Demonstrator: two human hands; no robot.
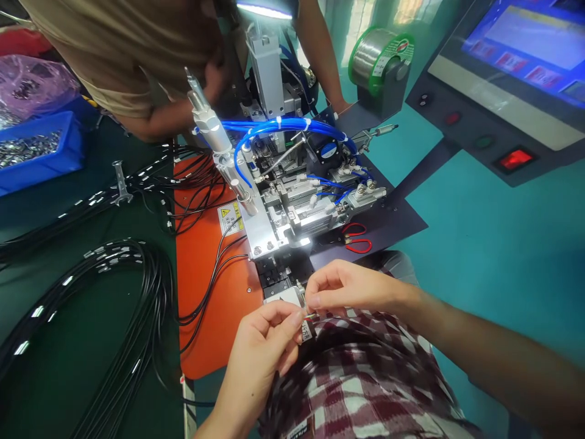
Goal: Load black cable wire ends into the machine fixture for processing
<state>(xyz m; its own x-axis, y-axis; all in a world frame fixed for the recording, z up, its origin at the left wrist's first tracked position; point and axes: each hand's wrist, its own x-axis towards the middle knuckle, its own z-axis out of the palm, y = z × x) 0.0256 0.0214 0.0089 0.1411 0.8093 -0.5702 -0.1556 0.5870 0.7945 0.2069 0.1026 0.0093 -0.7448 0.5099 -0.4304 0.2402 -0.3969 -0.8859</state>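
Observation:
Close to my body, in front of the checked shirt, both hands meet in a pinch. My left hand is closed on some thin coloured wires, whose red and green ends show at the fingertips. Just beyond them my right hand has thumb and forefinger pressed together at the same wires; how much it grips is hidden. A small label with printed characters shows beside the left fingertips. The metal bench machine, with blue air tubes, stands right in front of my hands.
Black cable bundles lie on the green table to the left, with a spanner on one. A blue bin holds metal parts. Red-handled scissors, a solder reel and a control panel are right. A co-worker stands opposite.

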